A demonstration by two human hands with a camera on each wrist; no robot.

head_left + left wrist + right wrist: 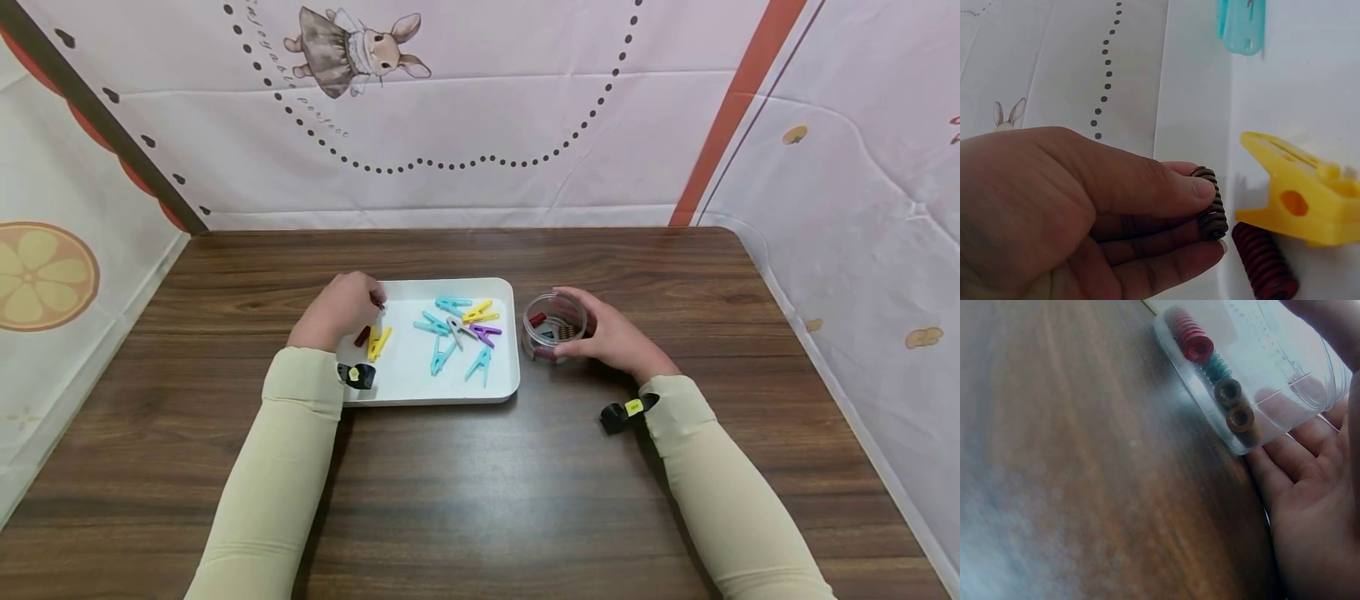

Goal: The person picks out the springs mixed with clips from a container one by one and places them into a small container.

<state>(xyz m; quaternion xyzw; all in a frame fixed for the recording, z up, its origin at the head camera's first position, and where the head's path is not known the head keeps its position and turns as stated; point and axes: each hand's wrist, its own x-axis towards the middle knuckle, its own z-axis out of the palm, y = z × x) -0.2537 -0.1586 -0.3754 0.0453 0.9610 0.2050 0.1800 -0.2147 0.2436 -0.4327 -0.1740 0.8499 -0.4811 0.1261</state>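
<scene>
Between the thumb and fingers of my left hand [339, 312], a dark brown coil spring [1215, 220] is pinched above the left part of the white tray [408, 385]. A dark red spring [1265, 262] lies in the tray just below, beside a yellow clothespin [1310, 200]. My right hand [621, 337] grips a clear round jar [530, 340] right of the tray, with fingers and thumb around its side. Inside the jar, the right wrist view shows a red spring [1192, 339], a teal spring [1215, 367] and two brown springs [1240, 419].
Several clothespins lie in the middle and right of the tray, among them a teal one [480, 365], a purple one [485, 333] and a grey one [456, 329]. The tray stands on a brown wooden table [465, 500]. A printed cloth [487, 100] hangs behind it.
</scene>
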